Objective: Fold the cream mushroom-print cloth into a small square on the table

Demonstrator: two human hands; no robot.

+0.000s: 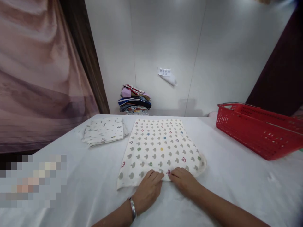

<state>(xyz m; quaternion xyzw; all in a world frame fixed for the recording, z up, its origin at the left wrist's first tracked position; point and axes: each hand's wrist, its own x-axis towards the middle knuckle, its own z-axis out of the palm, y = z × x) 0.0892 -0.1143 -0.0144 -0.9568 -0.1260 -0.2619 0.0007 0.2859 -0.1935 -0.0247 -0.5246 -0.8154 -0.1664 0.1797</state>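
A cream cloth printed with small mushrooms [153,148] lies flat in front of me, mostly grey-beige with a few red, green, blue and yellow ones. At its near edge my left hand [149,189], with a silver bangle on the wrist, has its fingers curled closed on the fabric. Close beside it on the right, my right hand [183,182] grips the same edge, fingers bent over the cloth. The fingertips are partly hidden. The cloth's near right corner is rounded and slightly raised.
A folded white printed cloth [104,130] lies at the left on the white-covered table [227,192]. To the right stands a red plastic basket [255,132]. Behind the table is a pile of folded fabrics [134,100]. A pink curtain [42,75] hangs left; pixels mask the lower left.
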